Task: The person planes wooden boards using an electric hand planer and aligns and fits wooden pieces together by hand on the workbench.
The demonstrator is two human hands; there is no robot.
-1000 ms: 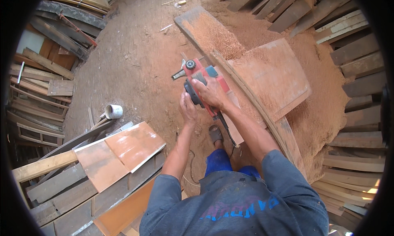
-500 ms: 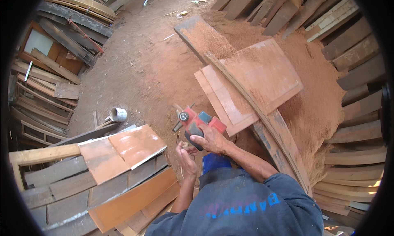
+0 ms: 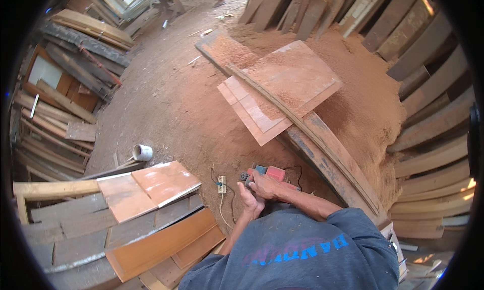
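Observation:
My right hand is wrapped over the black grip of a red power tool that looks like an electric planer. It is held low in front of my body, with its underside hidden. My left hand is beside the tool's left end, palm turned up and fingers stretched out close to my right fingers. Whether it touches the tool cannot be made out. A dark cord curves off by the tool's right end. Just to the left, a pale socket block with a plugged-in cord lies on the ground.
Ahead, a sawdust-covered wooden panel and a long batten lie across a thick plank. More panels rest on boards at left, near a white pail. Leaning boards line the right side; a person's foot shows far off.
The tool has come down and closer to my body, turning slightly. Both hands have moved with it, drawing nearer each other. The socket block has come into sight as my view shifted.

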